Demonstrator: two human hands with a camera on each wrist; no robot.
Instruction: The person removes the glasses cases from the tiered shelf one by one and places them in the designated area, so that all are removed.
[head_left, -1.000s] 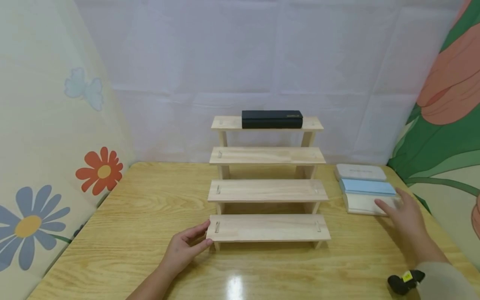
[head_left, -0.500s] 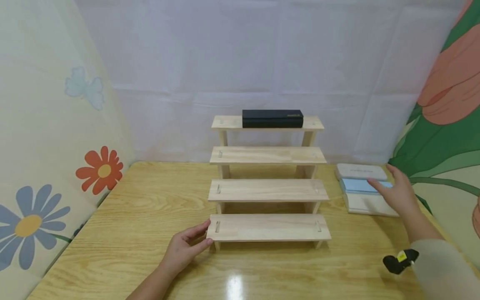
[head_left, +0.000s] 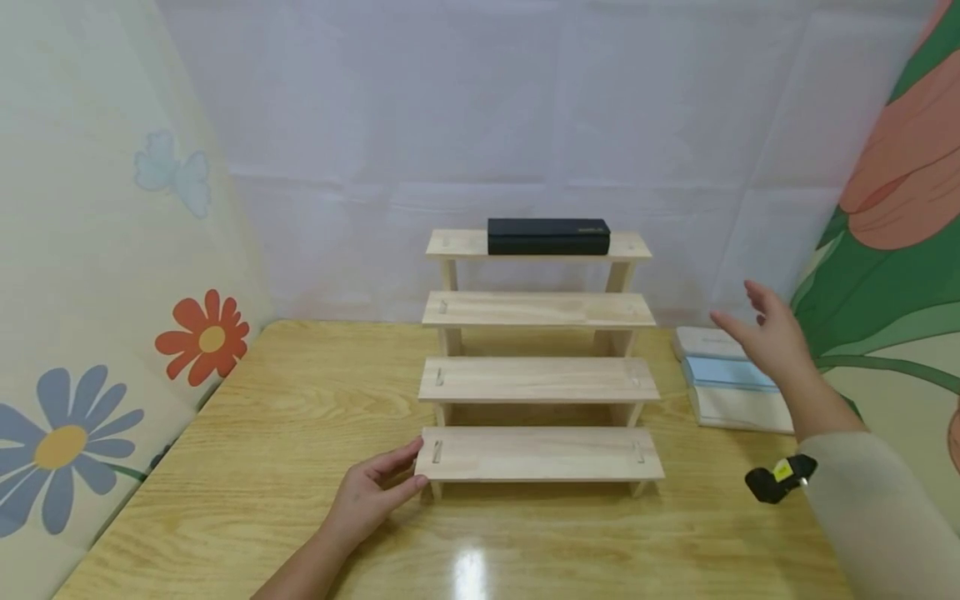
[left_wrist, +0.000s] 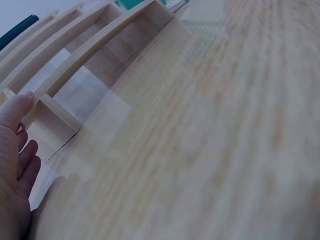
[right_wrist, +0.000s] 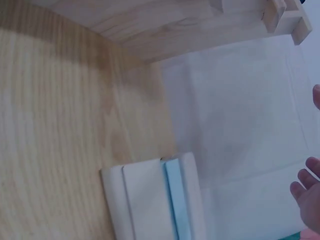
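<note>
A four-step wooden display stand (head_left: 540, 455) stands mid-table. My left hand (head_left: 366, 493) pinches the left end of its lowest shelf, thumb at the front corner and fingertips at the back corner. The left wrist view shows the thumb against the board's edge, other fingers curled beside the side panel. A long black case (head_left: 548, 237), like a glasses case, lies on the top shelf. To the stand's right, my right hand (head_left: 772, 340) is raised with thumb and fingers spread, holding nothing. Behind and below it lie a greyish-white case (head_left: 705, 342), a light blue case (head_left: 723, 373) and a cream case (head_left: 738, 408).
The wood-grain table (head_left: 247, 500) meets a white cloth backdrop (head_left: 360, 208) at its rear edge. Floral panels (head_left: 90, 250) flank both sides. A black device with a yellow label (head_left: 780, 477) sits at my right sleeve.
My right hand has risen from over the cream case, past the blue one, moving back and leftward above the cases. The left hand has stayed at the lowest shelf's end.
</note>
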